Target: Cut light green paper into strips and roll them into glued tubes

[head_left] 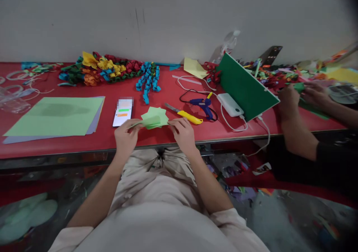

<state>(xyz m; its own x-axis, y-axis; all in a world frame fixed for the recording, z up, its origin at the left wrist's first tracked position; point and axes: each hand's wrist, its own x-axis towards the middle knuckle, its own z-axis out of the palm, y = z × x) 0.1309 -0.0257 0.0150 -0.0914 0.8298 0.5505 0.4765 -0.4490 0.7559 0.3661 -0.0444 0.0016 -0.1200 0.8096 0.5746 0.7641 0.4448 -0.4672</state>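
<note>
Our left hand [128,131] and right hand [182,131] pinch green paper [152,122], seemingly unfinished; blue paper chains [147,81] look complete.

The single view looks out from the wearer's head, above and just behind the near edge of the worktop [167,95], facing forward and down. It is close enough that the left hand [127,134] and right hand [183,132] show mid-frame at that edge. Its wide sweep takes in the wall [167,20] beyond the worktop, the floor [271,222] below it and a co-worker's arm [298,132] at its right.
</note>
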